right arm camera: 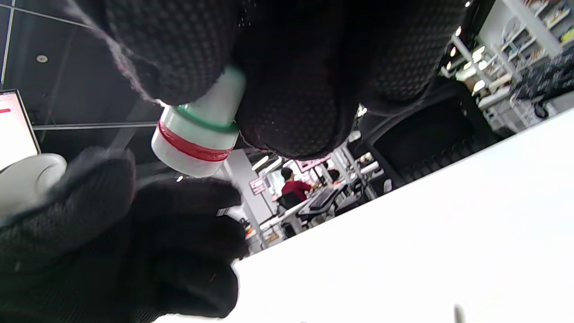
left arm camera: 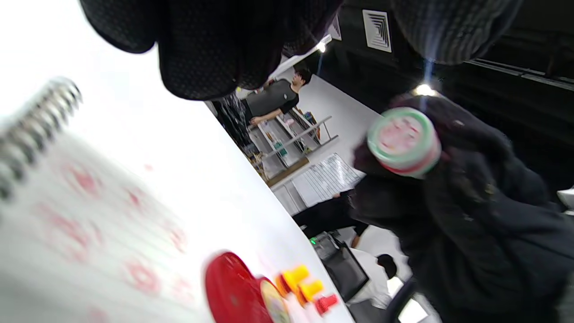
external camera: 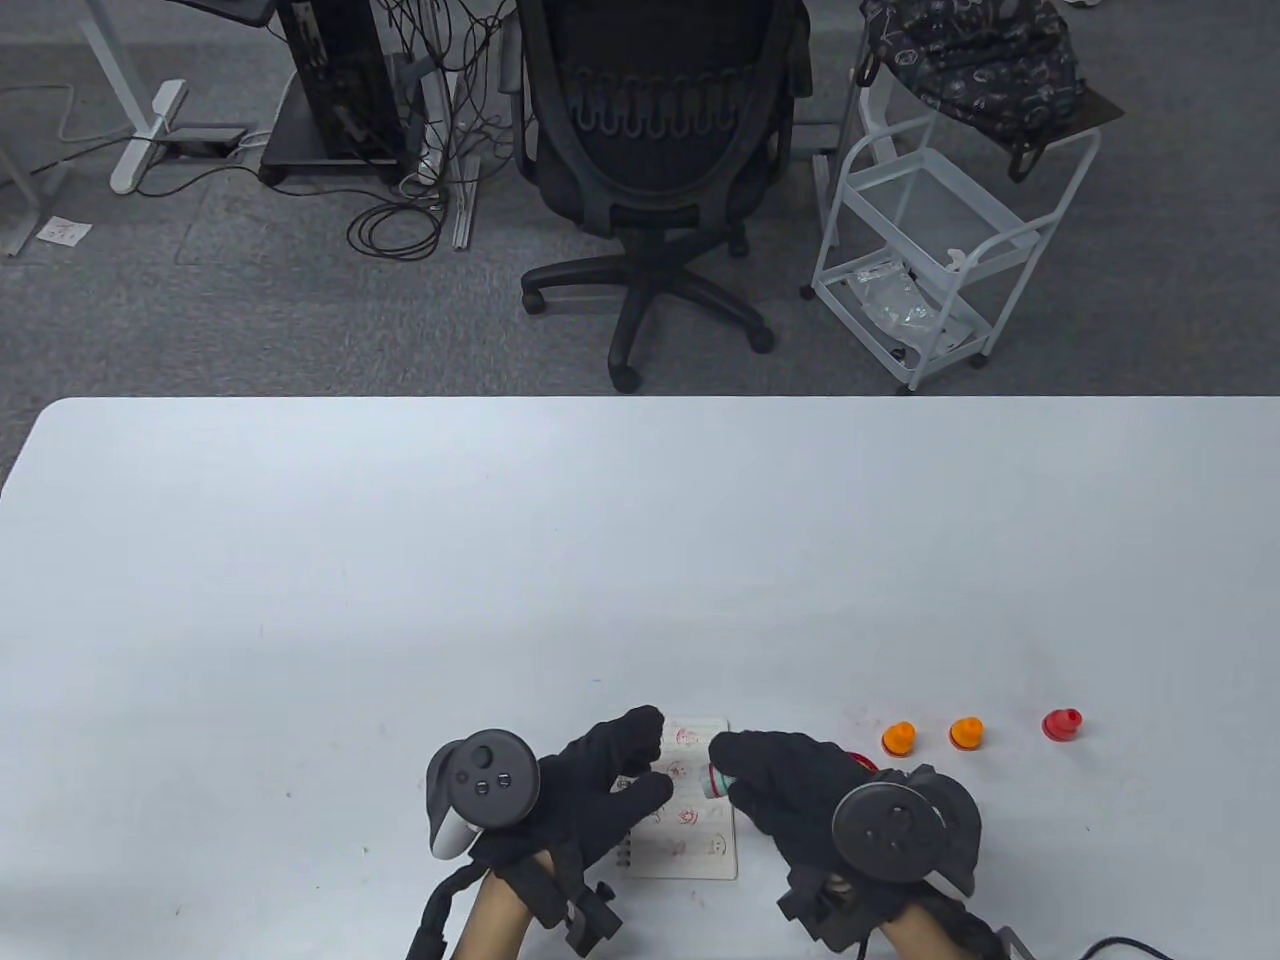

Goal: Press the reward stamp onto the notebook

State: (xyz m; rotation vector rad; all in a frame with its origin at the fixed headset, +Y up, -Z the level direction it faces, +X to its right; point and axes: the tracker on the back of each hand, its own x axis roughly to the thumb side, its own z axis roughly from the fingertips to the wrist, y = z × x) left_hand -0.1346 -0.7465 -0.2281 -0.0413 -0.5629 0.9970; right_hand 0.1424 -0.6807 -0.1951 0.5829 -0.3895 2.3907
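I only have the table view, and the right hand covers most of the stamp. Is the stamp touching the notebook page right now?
Observer: No. In the left wrist view the stamp is lifted off the notebook, its round pink face showing.
Operator: How is it held?
Observer: The right wrist view shows the right hand gripping its white upper body, leaving the green and red bands bare.
Operator: Anything hidden behind that hand?
Observer: Yes, a red round lid or ink pad lies on the table beside the notebook, near the orange stamps.
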